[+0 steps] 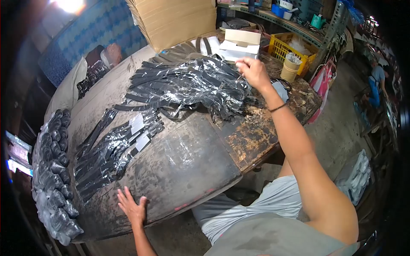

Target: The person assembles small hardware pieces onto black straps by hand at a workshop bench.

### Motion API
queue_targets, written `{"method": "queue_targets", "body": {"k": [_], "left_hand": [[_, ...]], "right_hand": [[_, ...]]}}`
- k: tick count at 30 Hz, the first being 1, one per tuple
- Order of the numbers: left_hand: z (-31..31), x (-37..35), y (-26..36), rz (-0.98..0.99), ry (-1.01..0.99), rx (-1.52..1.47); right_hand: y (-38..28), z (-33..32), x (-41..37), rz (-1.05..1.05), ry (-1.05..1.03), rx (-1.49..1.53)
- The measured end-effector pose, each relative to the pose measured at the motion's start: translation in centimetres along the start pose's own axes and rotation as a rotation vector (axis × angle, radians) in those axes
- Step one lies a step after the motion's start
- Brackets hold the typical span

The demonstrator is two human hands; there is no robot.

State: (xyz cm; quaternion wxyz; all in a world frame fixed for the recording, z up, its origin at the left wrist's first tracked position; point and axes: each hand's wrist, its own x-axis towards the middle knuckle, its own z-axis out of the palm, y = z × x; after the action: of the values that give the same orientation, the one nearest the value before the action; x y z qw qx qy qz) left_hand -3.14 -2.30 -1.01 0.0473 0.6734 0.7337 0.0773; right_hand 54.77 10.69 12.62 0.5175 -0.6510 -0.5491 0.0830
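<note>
The far pile (188, 85) of bagged black straps sprawls across the far half of the table (192, 166), its straps running mostly left to right. Our right hand (254, 72) hangs over its right end, just short of the white box (239, 45), fingertips bunched close; whether they pinch a wrapper we cannot tell. Our left hand (133, 208) lies flat on the near edge, fingers spread, beside the near pile (113, 155) and well apart from the far one.

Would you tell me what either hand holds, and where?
Left hand, flat on the table: nothing. Right hand pinches at bagged straps; hold unclear.
</note>
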Motion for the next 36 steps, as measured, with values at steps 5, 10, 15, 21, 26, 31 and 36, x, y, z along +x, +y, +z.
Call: {"method": "queue_targets", "body": {"k": [5,10,15,21,26,31,36], "left_hand": [[-1.3,-3.1,6.0,0.194,-0.194,0.087],[-0.7,-2.8,8.6,0.299,-0.207,0.047],[-1.0,-2.9,8.9,0.268,-0.160,-0.032],[-0.7,-2.9,8.5,0.290,-0.092,-0.070],[-0.6,-2.9,8.4,0.302,-0.071,-0.067],[-0.2,-2.7,8.1,0.294,-0.060,-0.060],[0.0,-2.5,7.8,0.281,-0.052,-0.117]], "right_hand": [[0.1,-0.1,1.7,0.044,-0.249,0.075],[-0.8,7.6,-0.8,-0.173,-0.523,-0.023],[-3.4,12.2,-2.4,-0.169,-0.655,-0.594],[-4.1,13.8,-1.7,-0.110,-0.669,-0.660],[-0.9,15.6,2.7,-0.007,-0.302,-0.278],[-8.2,9.9,7.5,-0.249,-0.078,0.462],[-18.1,0.8,10.9,-0.404,0.011,0.576]]}}
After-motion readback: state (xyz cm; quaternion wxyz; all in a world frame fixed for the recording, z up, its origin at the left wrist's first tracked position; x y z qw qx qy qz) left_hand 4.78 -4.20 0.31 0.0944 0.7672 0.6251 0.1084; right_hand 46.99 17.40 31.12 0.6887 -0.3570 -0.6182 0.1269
